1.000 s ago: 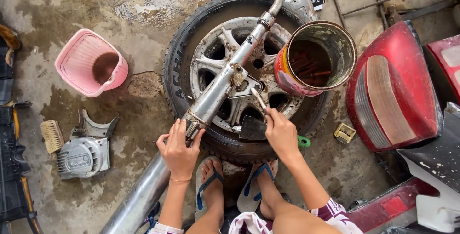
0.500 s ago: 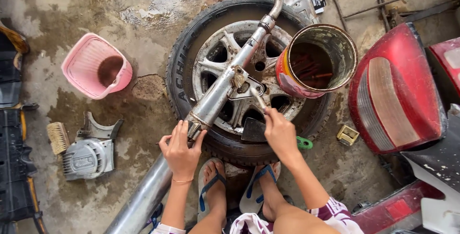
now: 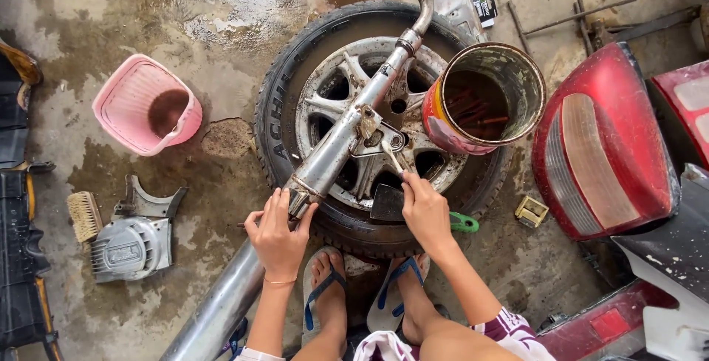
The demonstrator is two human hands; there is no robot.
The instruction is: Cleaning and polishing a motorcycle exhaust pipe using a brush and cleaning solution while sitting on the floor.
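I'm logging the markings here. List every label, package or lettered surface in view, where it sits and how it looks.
Tin can: lying on the wheel, rusty, red and yellow printed wrap.
Label: small black-and-white tag on the metal bracket, top centre.
Tyre: black sidewall with raised lettering, left side.

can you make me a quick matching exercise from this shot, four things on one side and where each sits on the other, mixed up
Things:
1. pink basket
2. rusty can
3. brush
4. red tail light

Places:
A. on the tyre, right of the exhaust pipe
B. on the floor right of the tyre
C. on the floor left of the tyre, upper left
D. far left, beside the grey engine cover

Pairs: 1-C, 2-A, 3-D, 4-B
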